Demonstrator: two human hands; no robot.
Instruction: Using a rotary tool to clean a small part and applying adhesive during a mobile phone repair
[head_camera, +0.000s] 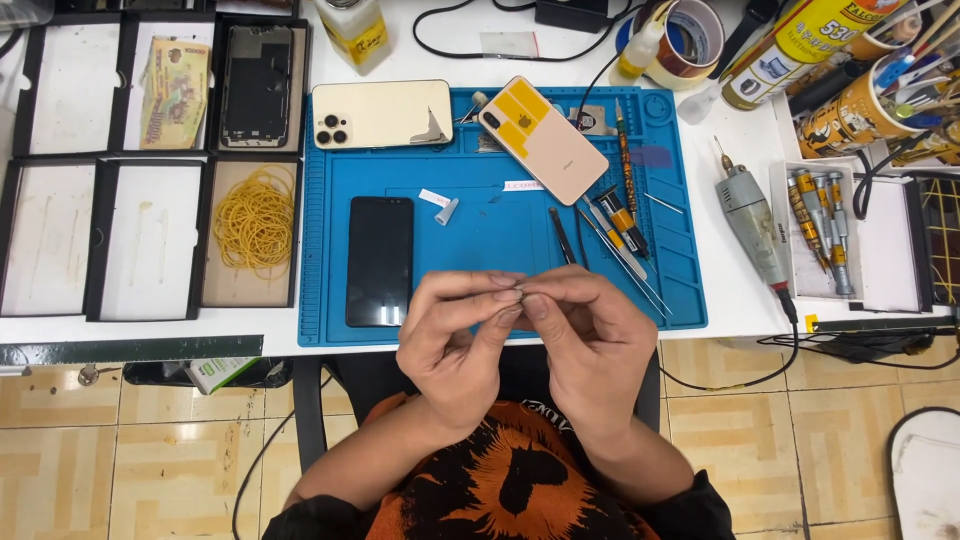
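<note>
Left hand (455, 340): raised over the near edge of the desk, fingers curled, thumb and forefinger pinching a tiny part
Right hand (590, 345): facing the left, fingertips touching it, pinching the same tiny part from the other side
Tiny part (516, 294): a small pale sliver between the fingertips of both hands, too small to tell what it is; it sits above the front edge of the blue mat
Blue mat (500, 220): lies on the white desk (740, 290), carrying phones and tools
Black phone (380, 260): flat on the mat, screen up and dark, just left of the hands
Gold phone (380, 114): back up, across the mat's top left edge
Pink phone (542, 140): back up, tilted, with yellow strips on it
Tweezers and screwdrivers (615, 235): scattered on the mat right of centre, beyond the right hand
Rubber bands (255, 220): a yellow heap in a black-rimmed tray left of the mat
Small drill (750, 220): grey, on the desk right of the mat, its cable running off the edge
</note>
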